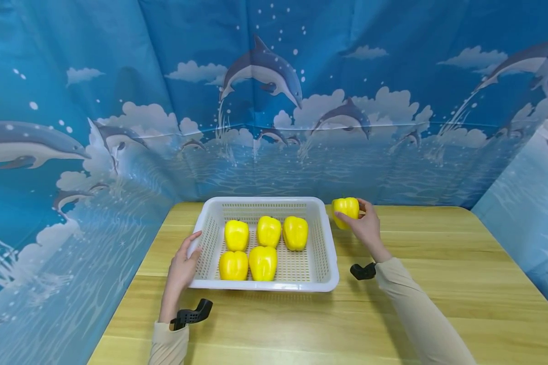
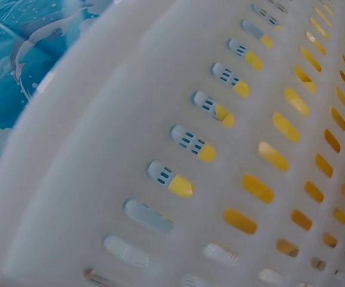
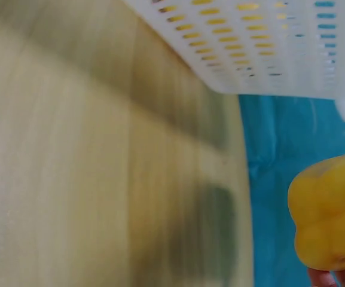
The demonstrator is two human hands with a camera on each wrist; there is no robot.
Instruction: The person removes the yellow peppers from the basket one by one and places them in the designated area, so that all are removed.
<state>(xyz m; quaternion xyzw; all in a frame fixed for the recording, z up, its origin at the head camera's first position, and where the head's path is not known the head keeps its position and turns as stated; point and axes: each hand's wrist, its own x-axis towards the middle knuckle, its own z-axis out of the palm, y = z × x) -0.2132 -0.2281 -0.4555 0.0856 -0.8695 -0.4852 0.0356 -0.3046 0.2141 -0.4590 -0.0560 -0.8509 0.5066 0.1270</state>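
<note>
A white perforated plastic basket (image 1: 265, 286) stands on the wooden table, with several yellow bell peppers (image 1: 263, 263) inside it. My left hand (image 1: 182, 263) rests against the basket's left rim, its fingers extended. The left wrist view is filled by the basket's slotted outer wall (image 2: 118, 143), yellow showing through the slots. Beyond the basket's right side, near the far corner, my right hand (image 1: 367, 225) holds another yellow bell pepper (image 1: 345, 207) between thumb and fingers. In the right wrist view this pepper (image 3: 330, 209) appears at the right edge, fingertips (image 3: 323, 278) below it.
The wooden table (image 1: 429, 253) extends to the right and in front of the basket. A blue dolphin-print curtain (image 1: 274, 167) hangs behind the table's far edge and along both sides. Each wrist wears a black device (image 1: 194, 313).
</note>
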